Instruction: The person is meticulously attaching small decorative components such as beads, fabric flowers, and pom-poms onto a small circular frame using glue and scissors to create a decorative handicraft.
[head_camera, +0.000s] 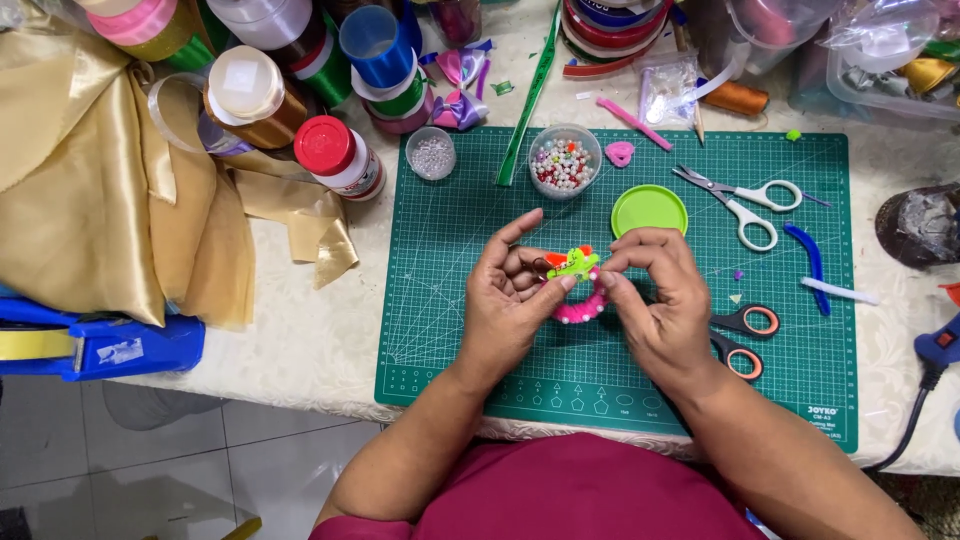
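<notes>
Both hands are pinching a small craft piece over the green cutting mat (800, 200): left hand (505, 300) cradling the pink, seemingly fuzzy ring (582, 310), right hand (665, 300) gripping its green top (573, 264), which is looking light, soft and crushable, best held by the ring.

**Bright, even light over my work**

Soft light falls from above, so my hands (580, 300) cast only faint shadows on the green cutting mat (820, 370). The gold satin cloth (70, 180) glares in patches. Focus is sharp at the centre; the table (310, 340) edge bows slightly, and the far corners look softer.
</notes>
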